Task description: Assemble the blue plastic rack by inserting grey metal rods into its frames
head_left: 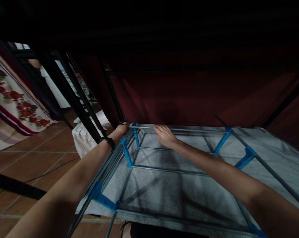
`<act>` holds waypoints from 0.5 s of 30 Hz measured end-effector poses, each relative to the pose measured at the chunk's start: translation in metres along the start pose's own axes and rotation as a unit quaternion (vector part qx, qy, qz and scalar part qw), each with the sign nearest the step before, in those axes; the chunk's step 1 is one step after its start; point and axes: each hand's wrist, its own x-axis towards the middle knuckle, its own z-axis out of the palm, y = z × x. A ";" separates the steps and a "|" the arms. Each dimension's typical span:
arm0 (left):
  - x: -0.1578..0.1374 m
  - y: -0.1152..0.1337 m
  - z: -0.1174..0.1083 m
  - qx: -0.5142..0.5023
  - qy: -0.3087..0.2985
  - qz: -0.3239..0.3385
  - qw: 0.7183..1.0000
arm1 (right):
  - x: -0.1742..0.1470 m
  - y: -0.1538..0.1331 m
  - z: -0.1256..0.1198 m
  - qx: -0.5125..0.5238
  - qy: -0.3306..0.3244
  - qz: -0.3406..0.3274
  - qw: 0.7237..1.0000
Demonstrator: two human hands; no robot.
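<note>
A rack frame of grey metal tubes (169, 170) with blue plastic joints (127, 153) lies on a pale blanket (149, 191). My left hand (121, 129), with a dark band on the wrist, is closed at the frame's far left corner, beside a blue joint; its fingertips are partly hidden. Along the far side runs a thin metal rod (194, 129). My right hand (164, 135) has its fingers bent over this rod, left of its middle; the undersides of those fingers are out of sight. Several tubes sit close together under my left forearm.
Dark bed-frame posts (62, 89) stand at the left, and a dark structure spans overhead. Behind the rack hangs a maroon cloth (201, 96). A floral blanket (20, 105) hangs at far left above the tiled floor (48, 158), where a cable runs. Part of a person shows beyond the posts.
</note>
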 end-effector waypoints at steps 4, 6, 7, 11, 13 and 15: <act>0.002 0.001 0.009 -0.058 -0.025 -0.011 0.998 | 0.020 -0.007 0.008 -0.006 -0.013 -0.003 1.000; 0.005 0.002 0.012 -0.084 -0.044 -0.025 0.995 | 0.029 -0.009 0.011 -0.010 -0.018 0.003 1.000; 0.007 0.002 0.014 -0.096 -0.054 -0.034 0.993 | 0.033 -0.010 0.011 -0.012 -0.019 0.004 1.000; 0.018 0.004 0.018 -0.115 -0.077 -0.063 0.988 | 0.049 -0.016 0.014 -0.021 -0.026 -0.005 0.999; 0.023 0.004 0.020 -0.110 -0.085 -0.077 0.987 | 0.057 -0.020 0.016 -0.025 -0.032 -0.013 0.999; 0.027 0.004 0.022 -0.117 -0.097 -0.086 0.985 | 0.065 -0.026 0.019 -0.024 -0.039 -0.015 0.999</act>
